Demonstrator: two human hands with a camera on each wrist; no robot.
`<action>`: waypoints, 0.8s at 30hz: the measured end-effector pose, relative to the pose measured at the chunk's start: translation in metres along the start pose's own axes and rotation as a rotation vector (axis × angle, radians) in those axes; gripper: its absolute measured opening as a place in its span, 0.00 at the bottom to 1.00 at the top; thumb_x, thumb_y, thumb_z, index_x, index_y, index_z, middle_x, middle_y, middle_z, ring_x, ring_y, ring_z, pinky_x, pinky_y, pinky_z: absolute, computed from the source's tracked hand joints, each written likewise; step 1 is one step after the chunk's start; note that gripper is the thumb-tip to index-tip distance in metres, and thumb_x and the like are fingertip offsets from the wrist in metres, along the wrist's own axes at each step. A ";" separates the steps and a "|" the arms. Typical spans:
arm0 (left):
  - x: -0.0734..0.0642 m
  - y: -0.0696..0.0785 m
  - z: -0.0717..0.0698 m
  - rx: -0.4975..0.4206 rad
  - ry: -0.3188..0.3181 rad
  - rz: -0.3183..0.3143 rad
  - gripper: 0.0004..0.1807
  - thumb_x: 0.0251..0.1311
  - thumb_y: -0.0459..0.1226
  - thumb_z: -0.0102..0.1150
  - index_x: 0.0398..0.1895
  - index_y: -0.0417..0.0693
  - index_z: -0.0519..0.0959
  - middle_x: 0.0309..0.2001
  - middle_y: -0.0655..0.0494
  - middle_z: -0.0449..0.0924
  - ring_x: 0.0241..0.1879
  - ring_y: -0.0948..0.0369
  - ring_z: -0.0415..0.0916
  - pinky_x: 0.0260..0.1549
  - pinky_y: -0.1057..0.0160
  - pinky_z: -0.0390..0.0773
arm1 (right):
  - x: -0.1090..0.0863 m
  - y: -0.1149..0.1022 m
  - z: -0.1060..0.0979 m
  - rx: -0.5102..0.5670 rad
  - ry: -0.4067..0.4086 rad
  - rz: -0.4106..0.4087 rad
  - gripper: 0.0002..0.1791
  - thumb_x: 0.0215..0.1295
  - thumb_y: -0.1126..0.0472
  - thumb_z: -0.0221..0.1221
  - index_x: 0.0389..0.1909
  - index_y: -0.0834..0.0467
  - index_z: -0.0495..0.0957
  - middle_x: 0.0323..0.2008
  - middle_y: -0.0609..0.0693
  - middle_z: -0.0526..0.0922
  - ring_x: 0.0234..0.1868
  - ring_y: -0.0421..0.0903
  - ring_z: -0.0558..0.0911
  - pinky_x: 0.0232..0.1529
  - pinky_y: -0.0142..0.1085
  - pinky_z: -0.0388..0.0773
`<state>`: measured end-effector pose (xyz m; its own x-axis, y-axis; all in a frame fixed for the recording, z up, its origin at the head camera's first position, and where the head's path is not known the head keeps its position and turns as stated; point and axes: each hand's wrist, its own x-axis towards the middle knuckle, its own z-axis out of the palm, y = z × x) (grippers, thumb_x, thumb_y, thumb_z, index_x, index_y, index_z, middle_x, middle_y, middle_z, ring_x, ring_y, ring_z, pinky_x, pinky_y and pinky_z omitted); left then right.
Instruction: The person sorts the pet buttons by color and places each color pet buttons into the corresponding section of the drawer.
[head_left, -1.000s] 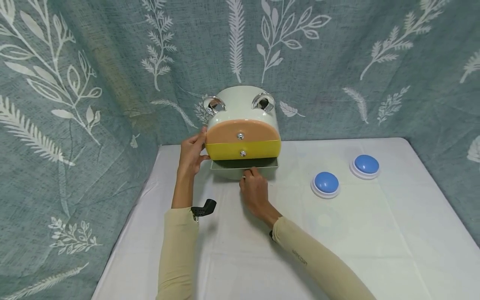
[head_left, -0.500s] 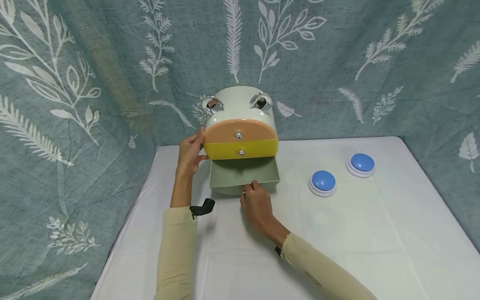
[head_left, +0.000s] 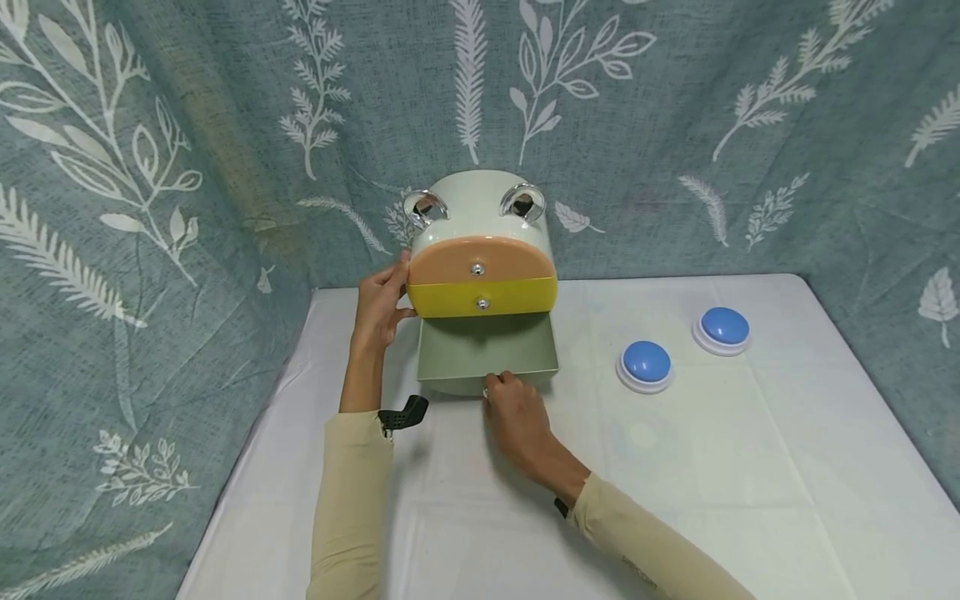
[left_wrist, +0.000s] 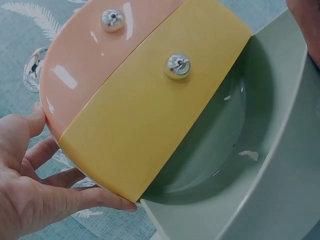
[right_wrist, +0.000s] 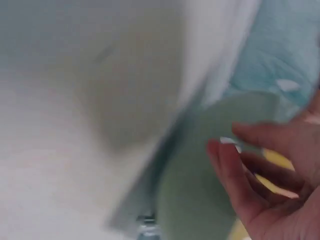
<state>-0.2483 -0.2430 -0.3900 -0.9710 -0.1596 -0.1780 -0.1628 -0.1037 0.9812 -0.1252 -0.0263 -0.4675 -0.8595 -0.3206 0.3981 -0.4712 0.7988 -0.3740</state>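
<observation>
A small rounded drawer cabinet point(head_left: 480, 200) with chrome ring eyes stands at the back of the table. Its orange drawer point(head_left: 442, 265) and yellow drawer point(left_wrist: 120, 125) are closed, each with a silver knob. Below them the green drawer point(head_left: 480, 350) is pulled well out, and its inside looks bare. My left hand point(head_left: 378, 307) rests on the cabinet's left side, fingers spread, thumb at the yellow drawer's lower corner point(left_wrist: 136, 199). At the green drawer's front my right hand point(head_left: 517, 417) pinches its knob point(right_wrist: 230, 142), which the fingers mostly cover.
Two blue push buttons on white bases, a nearer one point(head_left: 647, 363) and a farther one point(head_left: 724, 327), sit to the right on the white tablecloth point(head_left: 712, 467). A green leaf-print curtain point(head_left: 637, 150) hangs close behind the cabinet and along the left.
My right hand has drawn the green drawer out toward me, mostly in the first half second and slightly after. The left hand has kept its place on the cabinet's side.
</observation>
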 end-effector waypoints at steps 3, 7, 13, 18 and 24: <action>0.000 0.000 -0.001 -0.012 -0.007 -0.004 0.34 0.71 0.59 0.59 0.67 0.43 0.79 0.78 0.54 0.68 0.75 0.54 0.71 0.30 0.65 0.87 | 0.006 0.000 -0.020 0.087 -0.090 0.028 0.03 0.65 0.66 0.70 0.37 0.62 0.88 0.32 0.53 0.89 0.29 0.45 0.86 0.25 0.32 0.80; 0.000 0.000 0.000 -0.013 -0.009 0.004 0.26 0.71 0.59 0.59 0.54 0.48 0.83 0.77 0.53 0.70 0.74 0.55 0.72 0.31 0.64 0.87 | 0.017 0.008 -0.049 0.166 -0.087 0.116 0.03 0.68 0.65 0.67 0.38 0.61 0.89 0.28 0.49 0.88 0.25 0.39 0.80 0.23 0.29 0.74; 0.000 0.001 0.001 -0.003 0.020 -0.014 0.24 0.68 0.61 0.61 0.48 0.51 0.84 0.71 0.50 0.74 0.66 0.58 0.75 0.31 0.64 0.86 | 0.027 0.051 -0.085 0.130 -0.008 0.250 0.07 0.68 0.65 0.65 0.42 0.62 0.89 0.32 0.55 0.87 0.32 0.48 0.84 0.31 0.40 0.81; 0.000 0.002 -0.001 0.017 0.020 -0.011 0.35 0.70 0.61 0.59 0.68 0.46 0.79 0.75 0.50 0.70 0.72 0.56 0.72 0.33 0.65 0.86 | 0.023 0.103 -0.099 0.053 -0.127 0.333 0.18 0.67 0.65 0.68 0.55 0.67 0.84 0.50 0.69 0.83 0.49 0.66 0.84 0.46 0.55 0.84; 0.001 -0.001 0.001 0.030 0.014 -0.012 0.38 0.70 0.61 0.58 0.72 0.44 0.76 0.77 0.51 0.69 0.74 0.55 0.71 0.46 0.52 0.88 | 0.008 0.156 -0.103 -0.009 -0.310 0.472 0.41 0.62 0.61 0.73 0.74 0.66 0.67 0.70 0.78 0.64 0.66 0.81 0.68 0.63 0.72 0.68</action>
<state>-0.2490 -0.2417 -0.3914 -0.9664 -0.1727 -0.1906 -0.1798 -0.0764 0.9807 -0.1848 0.1484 -0.4364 -0.9952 -0.0615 -0.0759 -0.0215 0.8955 -0.4445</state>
